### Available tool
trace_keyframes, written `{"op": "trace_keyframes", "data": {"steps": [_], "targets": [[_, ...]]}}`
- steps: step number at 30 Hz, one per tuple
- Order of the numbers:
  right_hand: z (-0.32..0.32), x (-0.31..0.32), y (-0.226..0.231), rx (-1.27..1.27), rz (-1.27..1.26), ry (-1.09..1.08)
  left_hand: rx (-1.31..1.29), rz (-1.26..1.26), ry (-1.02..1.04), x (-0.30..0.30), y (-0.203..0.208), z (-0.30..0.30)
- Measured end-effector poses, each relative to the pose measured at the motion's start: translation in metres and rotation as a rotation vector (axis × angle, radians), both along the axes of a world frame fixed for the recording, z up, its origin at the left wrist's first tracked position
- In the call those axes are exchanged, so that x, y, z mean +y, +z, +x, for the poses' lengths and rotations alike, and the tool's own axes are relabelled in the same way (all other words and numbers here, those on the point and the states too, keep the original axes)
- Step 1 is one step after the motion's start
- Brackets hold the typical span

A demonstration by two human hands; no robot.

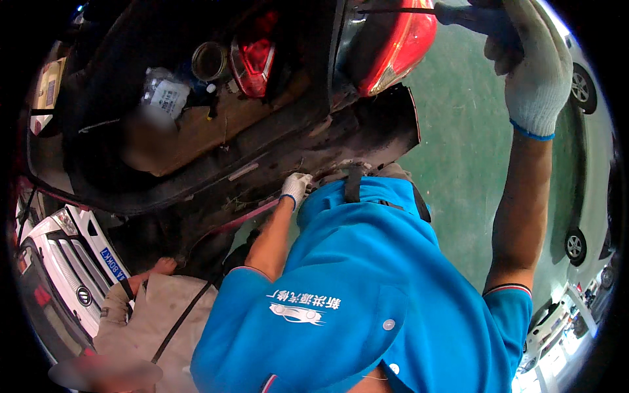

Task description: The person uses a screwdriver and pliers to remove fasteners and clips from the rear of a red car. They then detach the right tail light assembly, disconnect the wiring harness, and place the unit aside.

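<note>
My right hand (pixel 540 82), in a white knit glove with a blue cuff, is raised at the upper right. It is closed round the dark blue handle of a screwdriver (pixel 400 10), whose shaft points left across the top of a red tail light (pixel 409 42) on the car's rear corner. Low by my waist, my left hand (pixel 298 187) wears a matching glove. Its fingers are curled against the lower edge of the car's dirty rear panel (pixel 262 173); what they grip, if anything, is too small to make out.
Inside the open trunk lie a loose red tail light (pixel 253 65), a clear plastic bottle (pixel 165 95) and a round jar-like container (pixel 209 61). A co-worker in beige (pixel 167 314) is close on my left, near a white vehicle (pixel 75 262). Parked cars (pixel 593 177) line the right across a green floor (pixel 458 131).
</note>
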State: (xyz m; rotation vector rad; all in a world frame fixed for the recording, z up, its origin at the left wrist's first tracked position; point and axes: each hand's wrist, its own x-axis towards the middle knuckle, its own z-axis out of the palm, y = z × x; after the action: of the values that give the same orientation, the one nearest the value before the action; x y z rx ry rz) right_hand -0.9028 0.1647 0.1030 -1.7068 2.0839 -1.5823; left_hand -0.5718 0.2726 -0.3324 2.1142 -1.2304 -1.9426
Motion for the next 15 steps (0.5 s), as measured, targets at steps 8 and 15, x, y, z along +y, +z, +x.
{"op": "trace_keyframes", "data": {"steps": [8, 15], "targets": [[-0.051, 0.013, -0.018, -0.116, 0.156, 0.012, -0.009, 0.141, 0.163, 0.013, -0.034, 0.025], [-0.075, 0.010, -0.034, -0.057, 0.106, 0.139, -0.052, 0.226, 0.199, 0.047, -0.058, 0.053]]}}
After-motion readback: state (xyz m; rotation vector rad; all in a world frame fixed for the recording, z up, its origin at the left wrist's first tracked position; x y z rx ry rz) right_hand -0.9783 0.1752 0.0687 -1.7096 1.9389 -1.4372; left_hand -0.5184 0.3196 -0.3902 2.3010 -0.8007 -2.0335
